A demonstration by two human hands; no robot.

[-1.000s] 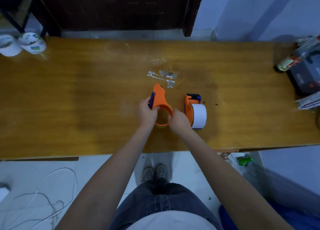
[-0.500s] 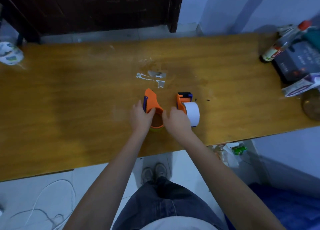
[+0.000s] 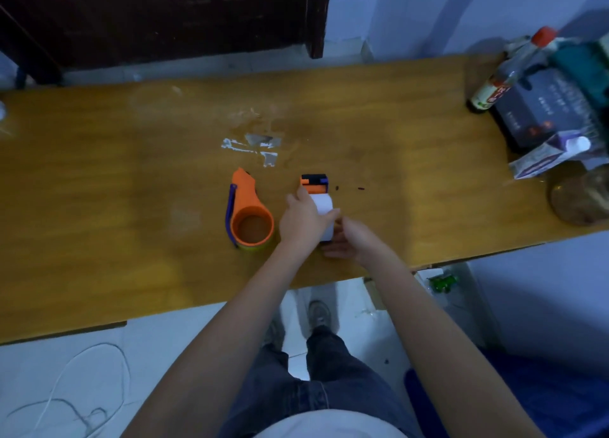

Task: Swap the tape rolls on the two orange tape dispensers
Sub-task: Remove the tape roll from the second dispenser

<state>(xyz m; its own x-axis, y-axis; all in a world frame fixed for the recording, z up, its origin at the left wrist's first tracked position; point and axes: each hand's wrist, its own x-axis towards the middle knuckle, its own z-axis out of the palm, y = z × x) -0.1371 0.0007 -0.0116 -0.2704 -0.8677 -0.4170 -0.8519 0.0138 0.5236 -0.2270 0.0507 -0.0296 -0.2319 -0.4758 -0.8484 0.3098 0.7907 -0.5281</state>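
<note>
- Hands are both on the right orange dispenser (image 3: 313, 182), the one with the white tape roll (image 3: 324, 213), mid-table.
- Left hand (image 3: 301, 222) grips the roll from the left, thumb over the top.
- Right hand (image 3: 354, 240) sits against the roll's near right side; can't tell its grip.
- Left orange dispenser (image 3: 248, 212) lies flat on the wooden table (image 3: 99, 207), nobody touching it.

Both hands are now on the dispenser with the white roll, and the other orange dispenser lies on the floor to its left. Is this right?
Not quite. In the head view the other orange dispenser lies on the table, not the floor. Both the left hand and right hand are on the dispenser with the white roll.
</note>
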